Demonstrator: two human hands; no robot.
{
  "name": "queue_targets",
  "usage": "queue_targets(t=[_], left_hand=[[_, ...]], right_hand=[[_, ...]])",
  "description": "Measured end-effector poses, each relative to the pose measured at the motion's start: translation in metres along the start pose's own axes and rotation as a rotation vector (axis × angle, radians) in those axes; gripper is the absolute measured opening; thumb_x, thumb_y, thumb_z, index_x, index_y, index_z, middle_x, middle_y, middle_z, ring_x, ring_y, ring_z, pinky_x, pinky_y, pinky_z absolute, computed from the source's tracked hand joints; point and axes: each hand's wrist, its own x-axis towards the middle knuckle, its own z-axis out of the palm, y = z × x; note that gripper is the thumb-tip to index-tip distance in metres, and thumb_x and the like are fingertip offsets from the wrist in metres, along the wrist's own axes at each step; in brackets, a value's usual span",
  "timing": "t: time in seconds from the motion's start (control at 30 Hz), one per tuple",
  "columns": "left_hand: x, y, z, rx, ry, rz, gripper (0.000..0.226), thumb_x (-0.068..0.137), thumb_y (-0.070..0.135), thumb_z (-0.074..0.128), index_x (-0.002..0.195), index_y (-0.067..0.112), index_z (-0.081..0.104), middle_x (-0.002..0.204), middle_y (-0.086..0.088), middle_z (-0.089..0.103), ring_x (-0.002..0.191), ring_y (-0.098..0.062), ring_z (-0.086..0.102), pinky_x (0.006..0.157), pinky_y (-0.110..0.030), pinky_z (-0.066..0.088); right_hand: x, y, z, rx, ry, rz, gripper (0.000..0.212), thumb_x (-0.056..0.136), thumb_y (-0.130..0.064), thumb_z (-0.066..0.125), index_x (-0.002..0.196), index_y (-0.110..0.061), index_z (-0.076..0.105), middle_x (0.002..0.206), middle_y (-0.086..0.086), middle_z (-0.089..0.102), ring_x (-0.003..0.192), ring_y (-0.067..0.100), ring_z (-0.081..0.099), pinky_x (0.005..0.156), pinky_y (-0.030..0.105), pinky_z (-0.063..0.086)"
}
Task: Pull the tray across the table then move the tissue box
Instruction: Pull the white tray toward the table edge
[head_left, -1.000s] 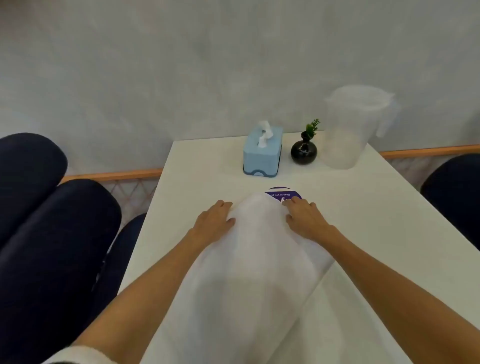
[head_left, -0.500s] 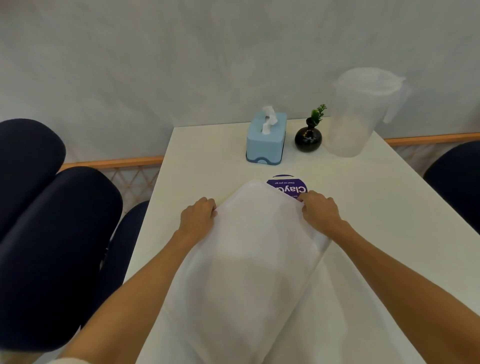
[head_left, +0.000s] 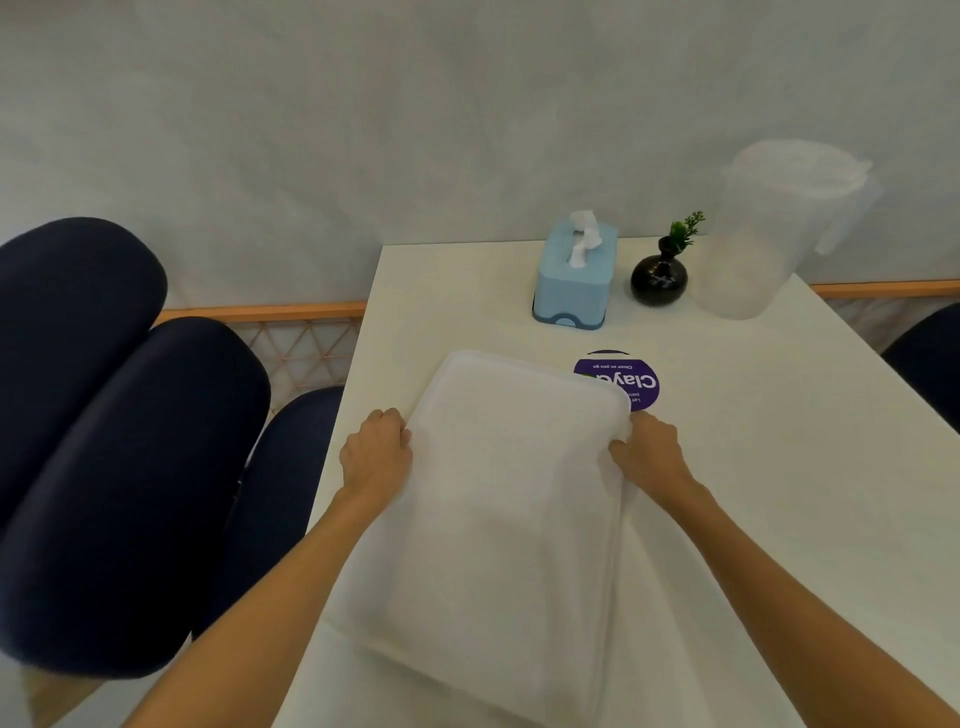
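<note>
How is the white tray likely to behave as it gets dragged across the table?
The tray looks like thin moulded plastic, so it is probably light and slides easily on the smooth table. Left hand and right hand grip opposite edges, which should keep it from swivelling.

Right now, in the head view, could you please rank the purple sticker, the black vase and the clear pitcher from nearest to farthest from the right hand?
From the right hand:
1. Purple sticker, just beyond the hand, partly under the tray's corner.
2. Black vase, farther back, near the wall.
3. Clear pitcher, back right corner.
</note>
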Motion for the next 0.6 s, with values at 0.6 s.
queue_targets(t=[0.6], left_hand=[[-0.004, -0.05, -0.023, -0.39, -0.09, -0.26, 0.02, 0.082, 0.008, 0.066, 0.101, 0.007, 0.068, 0.095, -0.008, 0.067, 0.092, -0.027, 0.064, 0.083, -0.038, 0.053]], right_hand=[[0.007, -0.039, 0.025, 0.043, -0.031, -0.117, 0.019, 0.081, 0.01, 0.05, 0.095, 0.015, 0.063, 0.089, 0.027, 0.066, 0.089, 0.044, 0.061, 0.066, 0.033, 0.046]])
